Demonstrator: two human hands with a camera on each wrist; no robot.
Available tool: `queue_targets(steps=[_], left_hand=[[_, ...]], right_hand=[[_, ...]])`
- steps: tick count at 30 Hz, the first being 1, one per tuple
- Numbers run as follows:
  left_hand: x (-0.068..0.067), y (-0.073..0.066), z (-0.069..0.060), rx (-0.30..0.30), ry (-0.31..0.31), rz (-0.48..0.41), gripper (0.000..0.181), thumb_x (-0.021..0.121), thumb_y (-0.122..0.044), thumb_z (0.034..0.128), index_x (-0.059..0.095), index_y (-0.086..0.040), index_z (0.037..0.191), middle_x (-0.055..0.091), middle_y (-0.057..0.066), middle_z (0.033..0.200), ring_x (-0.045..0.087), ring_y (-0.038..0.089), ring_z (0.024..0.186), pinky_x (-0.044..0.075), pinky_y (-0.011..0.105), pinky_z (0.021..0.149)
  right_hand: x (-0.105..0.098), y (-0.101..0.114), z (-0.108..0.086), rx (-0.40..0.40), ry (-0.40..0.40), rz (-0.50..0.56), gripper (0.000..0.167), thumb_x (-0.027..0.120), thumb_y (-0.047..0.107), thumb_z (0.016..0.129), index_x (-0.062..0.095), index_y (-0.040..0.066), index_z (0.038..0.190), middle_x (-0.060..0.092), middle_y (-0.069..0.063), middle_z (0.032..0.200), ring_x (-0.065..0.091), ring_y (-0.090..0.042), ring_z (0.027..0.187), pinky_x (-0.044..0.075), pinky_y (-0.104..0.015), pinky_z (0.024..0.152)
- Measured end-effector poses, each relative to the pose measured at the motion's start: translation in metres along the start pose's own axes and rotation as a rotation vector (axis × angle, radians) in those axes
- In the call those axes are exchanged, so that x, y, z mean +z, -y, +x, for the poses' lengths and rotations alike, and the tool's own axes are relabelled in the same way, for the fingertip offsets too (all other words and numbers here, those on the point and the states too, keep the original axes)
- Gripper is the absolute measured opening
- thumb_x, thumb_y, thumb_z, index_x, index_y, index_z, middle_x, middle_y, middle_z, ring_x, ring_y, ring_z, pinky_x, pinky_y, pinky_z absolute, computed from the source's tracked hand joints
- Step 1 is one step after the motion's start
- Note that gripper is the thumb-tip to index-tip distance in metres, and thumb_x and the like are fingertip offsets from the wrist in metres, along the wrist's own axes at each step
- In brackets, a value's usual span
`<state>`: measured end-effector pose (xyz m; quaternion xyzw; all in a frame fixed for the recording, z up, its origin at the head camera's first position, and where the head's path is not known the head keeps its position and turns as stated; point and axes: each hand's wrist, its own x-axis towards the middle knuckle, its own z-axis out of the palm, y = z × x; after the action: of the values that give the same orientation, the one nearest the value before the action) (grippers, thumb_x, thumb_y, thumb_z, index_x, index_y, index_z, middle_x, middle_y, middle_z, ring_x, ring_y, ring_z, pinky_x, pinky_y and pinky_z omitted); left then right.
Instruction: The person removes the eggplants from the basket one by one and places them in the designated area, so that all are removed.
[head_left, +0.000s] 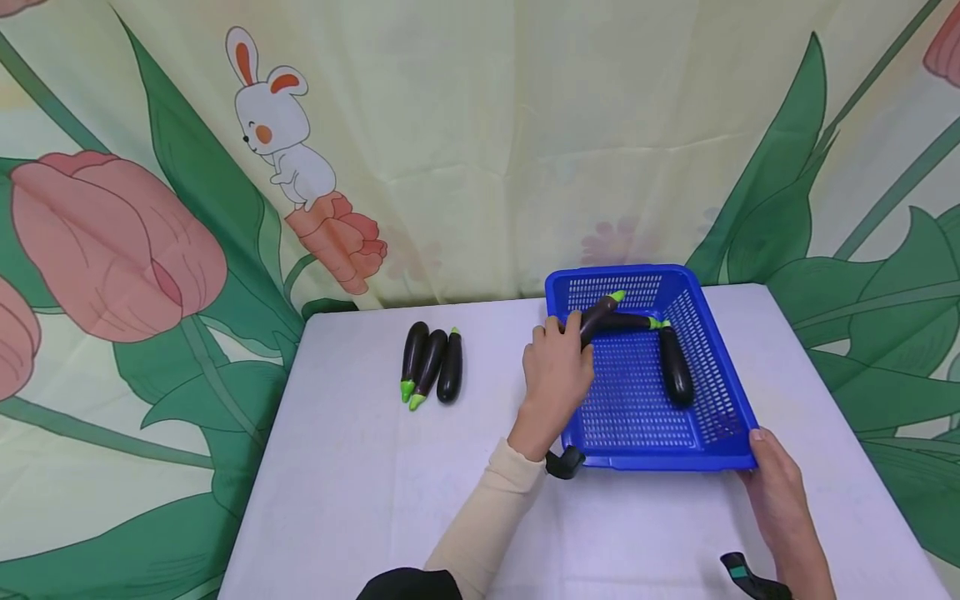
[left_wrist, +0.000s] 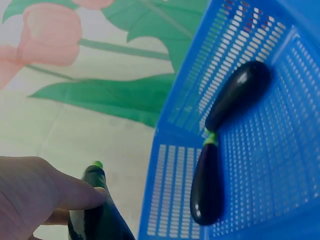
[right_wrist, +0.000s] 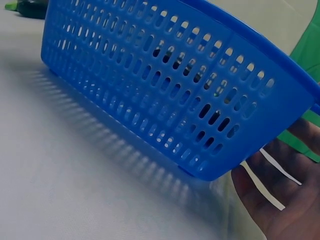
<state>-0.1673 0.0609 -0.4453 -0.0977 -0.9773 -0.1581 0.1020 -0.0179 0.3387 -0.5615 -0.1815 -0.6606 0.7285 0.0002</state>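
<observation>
My left hand (head_left: 557, 375) grips a dark eggplant (head_left: 597, 317) with a green tip, held over the left part of the blue basket (head_left: 637, 461). In the left wrist view the thumb presses on this eggplant (left_wrist: 95, 205), beside the basket's wall. Two more eggplants lie inside the basket, one across its far part (head_left: 626, 322) and one along its right side (head_left: 676, 367). At the basket's near right corner my right hand (head_left: 780, 492) holds the rim; in the right wrist view its fingers (right_wrist: 280, 175) reach under that tilted corner, partly hidden.
Three eggplants (head_left: 431, 367) lie side by side on the left of the white table (head_left: 360, 500). Behind the table hangs a curtain (head_left: 465, 150) printed with tulips and a rabbit. Black straps sit near both wrists.
</observation>
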Motion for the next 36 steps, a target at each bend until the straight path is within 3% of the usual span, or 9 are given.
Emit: queue_targets(steps=[7,12,18,25,36], left_hand=[[0.005,0.027,-0.012,-0.096,-0.016,-0.089,0.048,0.070,-0.034,0.0987,0.059,-0.020,0.143,0.068,0.010,0.114,0.065,0.026,0.097,0.055,0.041,0.072],[0.012,0.050,-0.021,-0.158,-0.080,-0.151,0.047,0.073,-0.032,0.0970,0.061,-0.017,0.140,0.068,0.011,0.111,0.065,0.028,0.096,0.055,0.043,0.072],[0.021,0.076,-0.030,-0.214,-0.146,-0.133,0.048,0.074,-0.028,0.0953,0.062,-0.014,0.139,0.070,0.014,0.109,0.066,0.033,0.093,0.054,0.047,0.071],[0.030,0.096,-0.036,-0.294,-0.111,-0.093,0.046,0.071,-0.029,0.0972,0.061,-0.010,0.138,0.070,0.018,0.113,0.063,0.037,0.098,0.055,0.049,0.077],[0.041,0.113,-0.043,-0.404,-0.055,-0.124,0.045,0.070,-0.026,0.0984,0.059,0.002,0.132,0.065,0.023,0.114,0.063,0.039,0.101,0.056,0.049,0.078]], right_hand=[[0.002,0.001,0.000,0.005,-0.003,-0.021,0.062,0.038,0.045,0.112,0.026,0.015,0.166,0.043,0.010,0.154,0.046,0.010,0.126,0.026,-0.016,0.123],[0.002,0.002,0.001,0.010,-0.007,-0.058,0.063,0.038,0.048,0.112,0.027,0.018,0.166,0.039,0.006,0.161,0.043,0.009,0.131,0.028,-0.015,0.121],[0.002,0.004,0.002,0.017,0.008,-0.055,0.064,0.037,0.048,0.112,0.025,0.017,0.167,0.035,0.005,0.162,0.042,0.009,0.132,0.027,-0.016,0.121],[0.001,0.006,0.001,0.017,0.008,-0.045,0.065,0.037,0.048,0.112,0.023,0.016,0.167,0.035,0.006,0.162,0.042,0.010,0.131,0.025,-0.017,0.123],[0.000,0.003,-0.003,0.011,-0.010,-0.067,0.064,0.037,0.050,0.111,0.026,0.019,0.167,0.037,0.007,0.162,0.044,0.011,0.129,0.028,-0.014,0.120]])
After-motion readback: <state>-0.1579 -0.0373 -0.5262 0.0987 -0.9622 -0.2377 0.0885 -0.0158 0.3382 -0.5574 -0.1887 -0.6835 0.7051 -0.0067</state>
